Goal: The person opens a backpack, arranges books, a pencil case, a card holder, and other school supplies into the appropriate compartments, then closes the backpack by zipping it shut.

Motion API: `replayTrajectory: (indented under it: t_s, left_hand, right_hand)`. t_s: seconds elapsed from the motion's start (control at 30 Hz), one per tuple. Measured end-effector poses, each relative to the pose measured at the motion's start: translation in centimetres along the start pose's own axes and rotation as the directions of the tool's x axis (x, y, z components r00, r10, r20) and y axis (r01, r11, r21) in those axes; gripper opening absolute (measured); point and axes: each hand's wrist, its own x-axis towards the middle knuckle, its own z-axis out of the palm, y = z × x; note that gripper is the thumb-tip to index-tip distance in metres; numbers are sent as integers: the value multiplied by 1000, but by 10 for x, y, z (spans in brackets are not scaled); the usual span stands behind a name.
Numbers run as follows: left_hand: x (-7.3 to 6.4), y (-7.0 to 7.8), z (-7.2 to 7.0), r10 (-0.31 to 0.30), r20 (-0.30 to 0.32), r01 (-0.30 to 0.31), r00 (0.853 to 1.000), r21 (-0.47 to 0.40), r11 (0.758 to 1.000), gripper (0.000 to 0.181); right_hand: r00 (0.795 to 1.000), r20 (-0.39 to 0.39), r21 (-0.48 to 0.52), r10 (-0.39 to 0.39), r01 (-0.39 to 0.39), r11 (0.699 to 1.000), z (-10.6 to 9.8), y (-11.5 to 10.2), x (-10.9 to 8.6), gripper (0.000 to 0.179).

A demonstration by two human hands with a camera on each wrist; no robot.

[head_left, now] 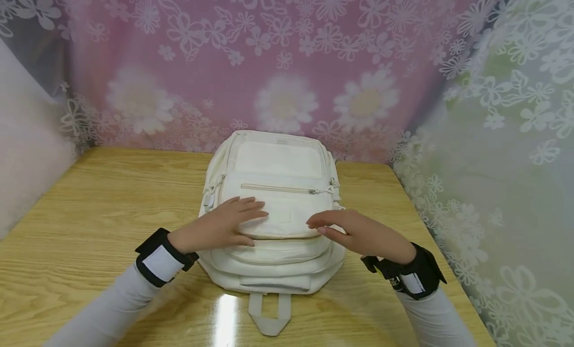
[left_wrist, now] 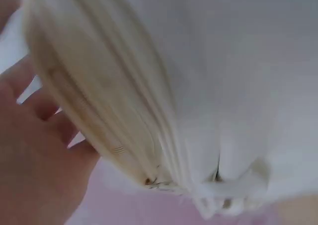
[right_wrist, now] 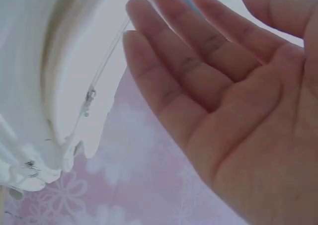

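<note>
A cream backpack (head_left: pixel 278 160) lies on the wooden table, its top carry loop (head_left: pixel 269 324) pointing toward me. Across its front pocket runs a zipper (head_left: pixel 278 188) with the pull at the right end. My left hand (head_left: pixel 219 226), fingers spread and fairly straight, is over the left part of the bag. In the left wrist view the fingers (left_wrist: pixel 47 106) are beside the bag's zippered edge; whether they touch it I cannot tell. Over the bag's right side is my right hand (head_left: pixel 360 232), its fingers gently bent. The right wrist view shows its palm (right_wrist: pixel 248 120) with nothing in it.
The wooden table (head_left: pixel 112 197) extends to both sides of the bag. Behind it hangs a pink flowered curtain (head_left: pixel 202 63), and a pale flowered curtain (head_left: pixel 506 187) borders the right edge. Black bands (head_left: pixel 163 257) circle both wrists.
</note>
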Motion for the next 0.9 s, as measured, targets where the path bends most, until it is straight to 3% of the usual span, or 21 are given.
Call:
replayTrajectory:
  t_s: [0.07,0.1,0.2,0.23,0.27,0.4,0.47,0.57,0.67,0.8,0.9]
  left_hand:
    - [2,-8,-8,-121,-75,110,990,-139,984,52]
    - [2,-13,-12,-194,-131,168,972,-192,967,49]
    - [4,-32,-22,-384,-250,326,889,-244,913,39]
    - [5,-39,-24,-429,-255,376,867,-232,897,38]
    - [6,-46,-25,-460,-239,418,855,-208,884,38]
    - [14,-63,-25,-516,-145,491,844,-178,853,38]
    - [19,-67,-24,-514,-159,491,843,-162,856,36]
    - [23,-70,-23,-515,-220,490,829,-158,857,32]
    - [21,-70,-20,-506,-259,493,823,-118,862,29]
    - [14,-69,-13,-461,-277,474,843,-20,880,28]
    - [8,-63,-10,-407,-282,445,869,83,892,24]
  right_hand:
    - [1000,-19,-15,-12,12,1000,-6,0,8,36]
    - [1000,-27,-20,-15,14,1000,-9,0,13,35]
    - [999,-47,-41,-10,8,999,-17,-4,32,36]
    - [999,-47,-57,-2,0,998,-18,-6,39,38]
    - [999,-41,-75,5,-8,997,-19,-9,47,41]
    - [998,39,-197,48,-39,980,-20,-20,93,54]
    - [995,70,-286,74,-51,957,-20,-19,122,57]
    - [985,102,-396,140,-89,914,-21,-12,164,66]
    - [967,145,-404,210,-136,905,-19,-3,192,79]
    - [940,203,-347,275,-194,918,-14,5,205,88]
    - [942,204,-315,268,-196,929,-11,7,205,89]
